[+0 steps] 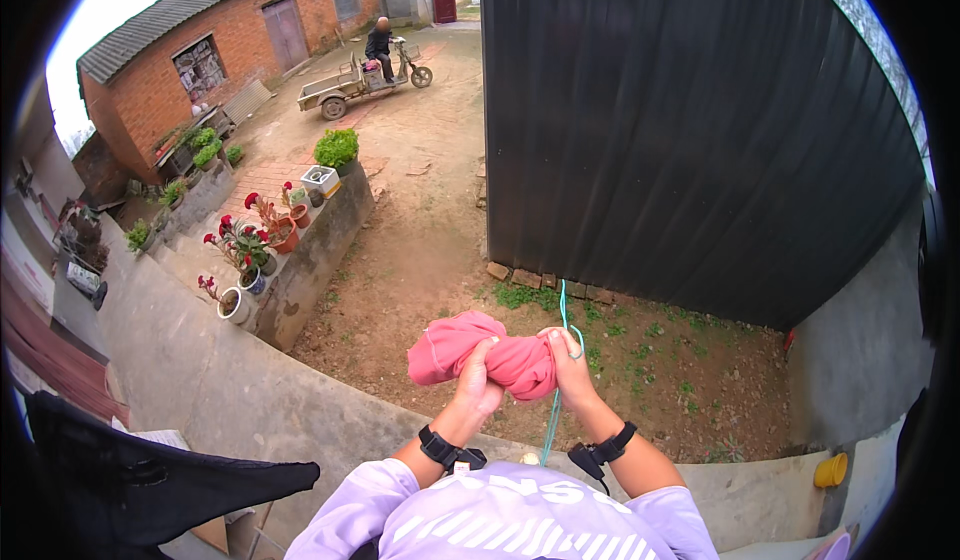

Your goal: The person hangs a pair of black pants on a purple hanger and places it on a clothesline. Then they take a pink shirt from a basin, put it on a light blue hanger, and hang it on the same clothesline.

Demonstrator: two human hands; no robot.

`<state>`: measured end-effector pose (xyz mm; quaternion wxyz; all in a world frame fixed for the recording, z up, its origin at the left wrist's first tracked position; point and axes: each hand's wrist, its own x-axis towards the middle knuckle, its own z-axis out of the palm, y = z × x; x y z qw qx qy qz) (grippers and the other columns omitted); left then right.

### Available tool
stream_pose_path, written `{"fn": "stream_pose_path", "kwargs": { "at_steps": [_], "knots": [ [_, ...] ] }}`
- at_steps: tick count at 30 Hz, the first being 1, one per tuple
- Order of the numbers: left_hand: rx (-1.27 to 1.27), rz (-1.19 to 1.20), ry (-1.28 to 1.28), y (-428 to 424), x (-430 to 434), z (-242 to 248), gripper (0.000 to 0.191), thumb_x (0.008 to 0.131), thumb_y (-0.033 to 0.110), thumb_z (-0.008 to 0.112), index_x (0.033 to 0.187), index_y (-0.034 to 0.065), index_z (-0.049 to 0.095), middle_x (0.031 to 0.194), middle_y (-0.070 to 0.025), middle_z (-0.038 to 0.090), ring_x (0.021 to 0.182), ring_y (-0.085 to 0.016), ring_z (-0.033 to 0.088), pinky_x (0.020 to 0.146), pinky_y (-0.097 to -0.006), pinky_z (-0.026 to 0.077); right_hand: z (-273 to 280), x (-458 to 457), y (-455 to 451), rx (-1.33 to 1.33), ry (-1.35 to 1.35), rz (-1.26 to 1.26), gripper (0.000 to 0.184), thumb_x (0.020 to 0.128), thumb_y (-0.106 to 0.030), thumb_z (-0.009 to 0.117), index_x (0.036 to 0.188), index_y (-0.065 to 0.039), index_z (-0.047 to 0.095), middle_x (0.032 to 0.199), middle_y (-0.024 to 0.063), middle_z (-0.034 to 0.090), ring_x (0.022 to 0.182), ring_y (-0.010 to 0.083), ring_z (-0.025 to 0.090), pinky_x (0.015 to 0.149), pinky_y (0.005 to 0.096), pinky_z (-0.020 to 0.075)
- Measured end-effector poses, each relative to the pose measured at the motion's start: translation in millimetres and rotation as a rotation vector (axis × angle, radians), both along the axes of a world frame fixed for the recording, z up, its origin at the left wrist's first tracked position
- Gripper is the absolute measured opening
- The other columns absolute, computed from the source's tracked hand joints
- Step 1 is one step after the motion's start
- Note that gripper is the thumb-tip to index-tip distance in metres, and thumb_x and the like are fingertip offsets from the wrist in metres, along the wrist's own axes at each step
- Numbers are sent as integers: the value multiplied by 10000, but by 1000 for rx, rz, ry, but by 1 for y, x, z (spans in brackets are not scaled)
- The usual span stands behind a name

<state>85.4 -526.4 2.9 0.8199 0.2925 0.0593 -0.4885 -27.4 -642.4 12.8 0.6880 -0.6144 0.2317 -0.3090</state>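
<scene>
A bunched pink cloth (459, 346), which looks like a garment, is held out in front of me over the edge of the concrete ledge. My left hand (478, 384) grips it near the middle, thumb on top. At its right end my right hand (568, 365) is closed around the fabric. One end of the cloth flares out beyond my left hand. A thin turquoise cord (553, 429) runs past my right hand, with a loose loop beside the knuckles; whether my fingers touch the cord I cannot tell.
Dark corrugated metal sheeting (675, 125) rises ahead on the right. Potted red flowers (255, 249) line a low wall on the left. A black cloth (150, 477) hangs at lower left; a yellow bucket (830, 470) sits at right. Farther off, a person (379, 50) sits on a cargo tricycle (352, 91).
</scene>
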Motion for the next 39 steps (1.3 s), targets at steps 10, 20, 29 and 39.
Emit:
{"fn": "stream_pose_path", "kwargs": {
  "at_steps": [10,20,29,39],
  "knots": [
    [-12,33,91,-7,19,-11,361,933,320,590,1152,33,600,1198,-134,657,1099,-284,634,1011,-444,495,28,-2,10,-469,7,2,434,896,-345,690,1155,-12,588,1132,134,585,1071,228,580,956,354,447],
    [-29,-12,171,-6,17,-2,377,963,334,537,1200,44,578,1220,-136,647,1116,-281,629,1022,-453,496,46,-1,19,-654,-38,-50,286,867,-170,721,1097,-6,678,1147,163,648,1071,293,624,950,362,478],
    [-10,-30,158,-2,23,-7,370,950,337,559,1185,53,591,1213,-133,653,1113,-284,631,1023,-448,492,51,-20,-1,-738,19,269,696,794,-375,810,1355,-74,529,1403,192,477,1295,359,481,1073,445,409],
    [-37,-137,183,7,14,-21,547,970,470,472,1284,27,537,1281,-172,601,1128,-322,613,1024,-447,497,70,-14,15,-1226,-209,242,639,631,-319,900,1195,-138,661,1356,125,555,1254,413,504,1012,521,447]
  ]
}}
